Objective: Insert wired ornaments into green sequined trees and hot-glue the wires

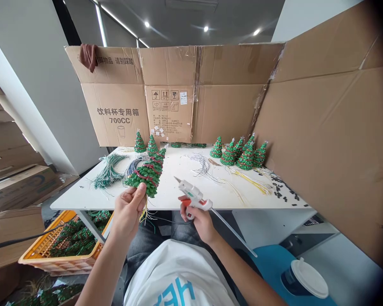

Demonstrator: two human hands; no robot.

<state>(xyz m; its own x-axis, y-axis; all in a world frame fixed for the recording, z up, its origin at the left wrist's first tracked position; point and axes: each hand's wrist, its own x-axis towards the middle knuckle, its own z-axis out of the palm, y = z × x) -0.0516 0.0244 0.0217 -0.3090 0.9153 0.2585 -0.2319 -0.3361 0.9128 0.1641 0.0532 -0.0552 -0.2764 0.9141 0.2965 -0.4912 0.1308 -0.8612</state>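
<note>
My left hand point(128, 211) grips the wired stem end of a green beaded Christmas tree point(145, 175), which tilts up and away over the white table point(83, 197). Red bead garlands wind around the tree, and loose wire ends hang below my fist. My right hand point(196, 222) is shut around the handle of a white and orange hot glue gun point(194, 196). Its nozzle points to the upper left, toward the tree but apart from it. A long translucent glue stick point(232, 229) trails from the gun's rear toward the lower right.
Several finished beaded trees point(237, 154) stand along the table's back edge, with wire bundles point(108, 172) and small black pieces point(283, 191) on the top. Cardboard sheets point(170, 97) wall the back and right. An orange crate point(60, 259) of beaded trees sits on the floor at left.
</note>
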